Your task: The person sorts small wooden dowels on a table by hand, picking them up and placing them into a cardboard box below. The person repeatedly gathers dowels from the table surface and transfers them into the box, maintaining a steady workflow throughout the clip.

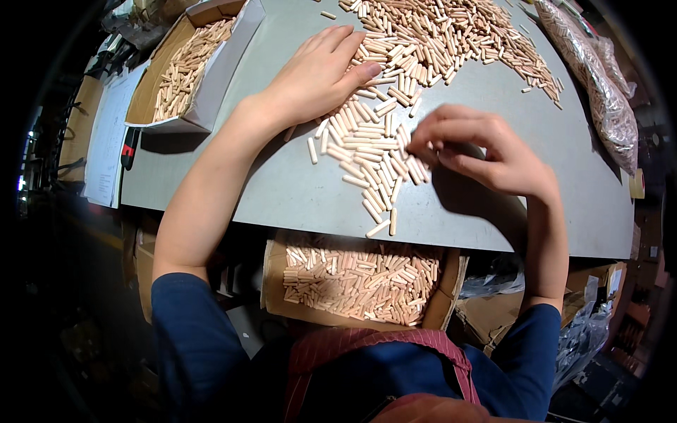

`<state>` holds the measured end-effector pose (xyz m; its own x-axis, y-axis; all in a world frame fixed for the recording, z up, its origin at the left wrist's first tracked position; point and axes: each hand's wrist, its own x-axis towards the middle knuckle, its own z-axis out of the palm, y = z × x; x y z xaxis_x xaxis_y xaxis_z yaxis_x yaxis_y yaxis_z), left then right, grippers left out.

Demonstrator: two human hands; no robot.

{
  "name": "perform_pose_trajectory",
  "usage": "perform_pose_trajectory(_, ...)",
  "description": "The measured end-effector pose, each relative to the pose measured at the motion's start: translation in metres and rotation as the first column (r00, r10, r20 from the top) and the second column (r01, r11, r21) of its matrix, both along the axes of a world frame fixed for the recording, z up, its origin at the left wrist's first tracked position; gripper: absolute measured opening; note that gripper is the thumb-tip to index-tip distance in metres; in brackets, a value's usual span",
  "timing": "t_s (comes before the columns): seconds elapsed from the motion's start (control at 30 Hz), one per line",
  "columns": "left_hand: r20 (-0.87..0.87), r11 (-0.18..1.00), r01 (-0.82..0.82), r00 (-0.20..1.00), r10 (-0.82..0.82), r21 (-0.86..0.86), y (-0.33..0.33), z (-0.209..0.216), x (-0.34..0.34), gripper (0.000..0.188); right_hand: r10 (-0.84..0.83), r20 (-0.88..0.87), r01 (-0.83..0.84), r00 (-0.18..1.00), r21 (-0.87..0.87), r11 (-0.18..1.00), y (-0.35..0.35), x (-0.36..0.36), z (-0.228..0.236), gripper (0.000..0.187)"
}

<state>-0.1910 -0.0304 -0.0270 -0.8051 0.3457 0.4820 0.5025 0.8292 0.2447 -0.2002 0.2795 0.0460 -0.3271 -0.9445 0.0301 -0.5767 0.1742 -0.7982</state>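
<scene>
Two-handed work, noted from the fingers out. Left hand (310, 81): palm down, nearly flat, fingers together, over pegs at the heap's left side. Right hand (486, 144): fingers curled in narrow, tips at the right edge of the thin layer of wooden pegs (370, 144) — blurred, so I cannot tell whether one is pinched. Judgement: a light left palm should keep the heap (451, 39) back while my right fingertips work a single layer. Short strokes suit the front of the grey tabletop (571, 211); strays could roll off toward the open box (451, 285) of pegs below — Farther out: white carton (229, 60) of pegs left, filled plastic bag (596, 95) right
</scene>
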Motion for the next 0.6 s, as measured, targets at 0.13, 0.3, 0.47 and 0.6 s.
perform_pose_trajectory(0.13, -0.015, 1.000, -0.006, 1.000, 0.006, -0.026, -0.002, -0.002, 0.001, 0.066, -0.100, 0.421, 0.103, 0.901, 0.016, 0.995, 0.008, 0.002, 0.004, 0.031)
perform_pose_trajectory(0.3, 0.073, 0.999, -0.018, 0.997, 0.022, -0.045, 0.002, 0.005, 0.001, 0.068, -0.302, 0.116, 0.318, 0.946, -0.160, 0.934, 0.004, -0.003, -0.014, 0.035)
perform_pose_trajectory(0.47, 0.055, 0.999, -0.009, 0.998, 0.011, -0.050, 0.000, 0.004, 0.001, 0.068, -0.092, -0.093, 0.075, 0.991, -0.170, 0.983, -0.008, 0.007, -0.016, 0.042)
perform_pose_trajectory(0.6, 0.055, 0.998, -0.013, 0.998, 0.016, -0.057, -0.001, 0.004, 0.001, 0.068, 0.133, 0.029, -0.130, 0.991, -0.089, 0.988, -0.007, 0.010, -0.006, 0.041)
